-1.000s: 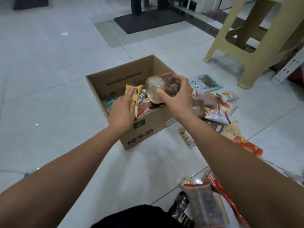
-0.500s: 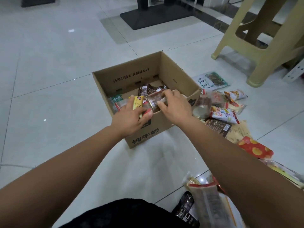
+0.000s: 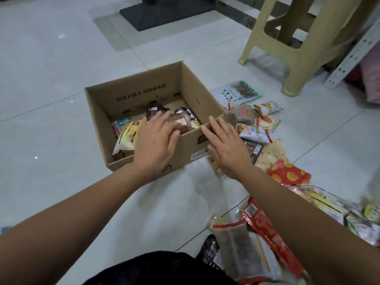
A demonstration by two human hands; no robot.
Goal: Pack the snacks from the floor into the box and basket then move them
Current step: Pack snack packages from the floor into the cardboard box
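Observation:
An open cardboard box [image 3: 141, 95] stands on the white tiled floor, holding several snack packets, among them a yellow packet [image 3: 127, 138] and dark brown ones [image 3: 155, 111]. A clear jar of brown snacks [image 3: 181, 123] lies inside near the front wall. My left hand [image 3: 155, 144] reaches over the front wall, its fingers spread flat on the jar. My right hand [image 3: 227, 146] hovers with straight fingers at the box's front right corner and holds nothing. Loose snack packets [image 3: 254, 133] lie on the floor to the right of the box.
A beige plastic stool [image 3: 304, 46] stands at the back right, with a white perforated rail [image 3: 353, 56] beside it. A black stand base [image 3: 164, 11] sits at the far back. More packets [image 3: 265, 229] lie by my knee at the lower right.
The jar has gone from my right hand down into the box. My right hand has let go and drawn out to the box's right corner. My left hand has released the yellow packet and now lies on the jar.

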